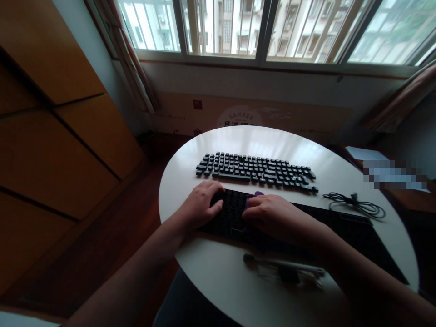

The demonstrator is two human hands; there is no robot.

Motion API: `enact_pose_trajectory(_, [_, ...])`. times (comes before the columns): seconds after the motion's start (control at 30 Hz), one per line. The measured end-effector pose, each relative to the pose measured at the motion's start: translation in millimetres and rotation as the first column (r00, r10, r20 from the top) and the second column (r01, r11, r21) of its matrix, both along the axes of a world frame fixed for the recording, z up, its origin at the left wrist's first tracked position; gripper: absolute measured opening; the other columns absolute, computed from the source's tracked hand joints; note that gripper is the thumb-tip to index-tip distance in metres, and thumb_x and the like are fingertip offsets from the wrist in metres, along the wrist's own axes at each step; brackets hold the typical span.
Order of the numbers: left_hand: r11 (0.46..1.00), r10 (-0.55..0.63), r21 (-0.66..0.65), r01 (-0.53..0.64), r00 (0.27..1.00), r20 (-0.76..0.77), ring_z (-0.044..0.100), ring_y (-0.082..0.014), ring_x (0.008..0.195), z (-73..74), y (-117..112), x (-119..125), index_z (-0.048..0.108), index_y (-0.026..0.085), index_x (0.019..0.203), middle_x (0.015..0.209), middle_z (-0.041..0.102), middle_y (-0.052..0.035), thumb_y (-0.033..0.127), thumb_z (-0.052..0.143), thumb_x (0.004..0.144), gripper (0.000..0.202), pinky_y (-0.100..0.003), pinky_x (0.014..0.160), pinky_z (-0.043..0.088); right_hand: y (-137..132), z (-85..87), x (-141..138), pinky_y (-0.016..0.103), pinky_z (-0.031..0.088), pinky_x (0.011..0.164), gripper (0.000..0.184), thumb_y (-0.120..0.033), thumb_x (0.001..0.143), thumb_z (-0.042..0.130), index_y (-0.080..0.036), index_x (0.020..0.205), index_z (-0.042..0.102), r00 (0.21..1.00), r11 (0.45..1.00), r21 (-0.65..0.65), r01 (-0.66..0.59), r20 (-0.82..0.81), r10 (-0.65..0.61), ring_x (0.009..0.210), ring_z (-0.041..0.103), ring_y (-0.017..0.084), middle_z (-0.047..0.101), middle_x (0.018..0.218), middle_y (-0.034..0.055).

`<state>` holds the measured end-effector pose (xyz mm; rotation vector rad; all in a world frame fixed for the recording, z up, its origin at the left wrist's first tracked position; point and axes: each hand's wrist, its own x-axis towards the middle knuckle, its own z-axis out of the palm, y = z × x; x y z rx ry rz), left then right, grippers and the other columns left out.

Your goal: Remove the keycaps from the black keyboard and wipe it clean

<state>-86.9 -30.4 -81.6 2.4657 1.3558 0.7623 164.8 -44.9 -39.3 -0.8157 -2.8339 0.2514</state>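
Note:
A black keyboard with its keycaps off lies on the white round table. My left hand grips its left end, thumb on the top face and fingers over the far edge. Pinched in my right hand is a purple cloth, pressed on the keyboard's left half; part of the cloth is hidden under the fingers. Just behind the keyboard, loose black keycaps are laid out in keyboard order.
Near the table's front edge lie a blurred brush-like tool and small items I cannot make out. A coiled black cable rests at the right. Beyond the table are a wooden cabinet on the left and a window.

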Motion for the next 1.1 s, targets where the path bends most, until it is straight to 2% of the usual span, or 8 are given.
enact_pose_trajectory(0.1, [1.000,-0.001,0.002,0.001,1.000,-0.008,0.057,-0.0276,0.113,-0.1,0,0,0.060,0.020,0.110,0.118,0.065,-0.0087,0.024,0.059,0.083,0.026,-0.045,0.101,0.046,0,0.3,-1,0.027,0.029,0.059,0.020,-0.009,0.088,0.062,-0.021,0.072,0.067,1.000,1.000,-0.019,-0.018,-0.007,0.018,0.065,0.052,0.012,0.064,0.073,-0.0009])
enact_pose_trajectory(0.23, [1.000,0.004,-0.002,-0.004,1.000,0.003,0.057,-0.0278,0.113,0.2,-1,0,0.061,0.020,0.109,0.118,0.065,-0.0090,0.024,0.059,0.083,0.026,-0.046,0.102,0.046,3,-3.4,4,0.026,0.033,0.061,0.016,-0.012,0.090,0.063,-0.022,0.082,0.073,0.997,0.998,-0.046,-0.036,-0.072,0.032,0.067,0.056,0.013,0.067,0.077,0.0003])
enact_pose_trajectory(0.37, [1.000,0.006,-0.022,-0.005,0.999,0.037,0.058,-0.0278,0.113,0.2,1,0,0.062,0.021,0.109,0.117,0.066,-0.0089,0.026,0.059,0.084,0.026,-0.046,0.102,0.046,6,-8.6,8,0.026,0.038,0.064,0.016,-0.016,0.094,0.060,-0.022,0.094,0.075,0.968,1.000,-0.016,-0.027,-0.251,0.022,0.071,0.058,0.015,0.068,0.083,0.0033])
enact_pose_trajectory(0.5, [0.997,0.057,-0.058,-0.051,0.992,0.113,0.061,-0.0255,0.108,-1.9,4,-1,0.062,0.020,0.108,0.113,0.068,-0.0077,0.027,0.054,0.088,0.023,-0.043,0.099,0.048,3,-12.7,-1,0.028,0.043,0.068,0.017,-0.022,0.097,0.057,-0.022,0.099,0.074,0.913,0.999,0.027,-0.020,-0.406,0.029,0.076,0.058,0.017,0.068,0.085,0.0063])
enact_pose_trajectory(0.63, [0.993,0.100,-0.074,-0.089,0.983,0.152,0.063,-0.0245,0.103,-2.7,5,-3,0.063,0.021,0.106,0.110,0.069,-0.0066,0.028,0.053,0.088,0.022,-0.041,0.094,0.051,-1,-16.6,-12,0.031,0.045,0.074,0.015,-0.019,0.094,0.061,-0.024,0.104,0.072,0.943,0.998,0.015,-0.061,-0.328,0.062,0.080,0.058,0.019,0.069,0.091,0.0059])
enact_pose_trajectory(0.9, [0.990,0.116,-0.107,-0.097,0.976,0.187,0.063,-0.0230,0.094,-1.0,4,-3,0.063,0.019,0.103,0.106,0.068,-0.0062,0.026,0.054,0.086,0.020,-0.041,0.092,0.051,-4,-15.4,-11,0.037,0.044,0.087,0.019,-0.025,0.087,0.071,-0.029,0.105,0.075,0.982,0.999,0.021,-0.031,-0.188,0.035,0.093,0.057,0.022,0.065,0.100,0.0062])
enact_pose_trajectory(1.03, [0.989,0.120,-0.111,-0.100,0.974,0.193,0.062,-0.0223,0.091,-2.3,5,-5,0.063,0.020,0.103,0.105,0.068,-0.0057,0.026,0.054,0.086,0.020,-0.041,0.091,0.051,-4,-15.9,-12,0.036,0.045,0.082,0.018,-0.023,0.084,0.072,-0.024,0.102,0.073,0.984,0.998,0.051,0.036,-0.178,-0.027,0.089,0.056,0.022,0.065,0.100,0.0068])
enact_pose_trajectory(1.1, [0.989,0.120,-0.110,-0.099,0.973,0.199,0.062,-0.0222,0.091,-2.9,5,-5,0.064,0.020,0.103,0.105,0.068,-0.0058,0.026,0.054,0.086,0.020,-0.041,0.091,0.051,-5,-15.4,-12,0.036,0.044,0.081,0.017,-0.022,0.085,0.071,-0.024,0.102,0.073,0.981,0.999,0.044,0.014,-0.195,-0.005,0.089,0.056,0.022,0.065,0.100,0.0068])
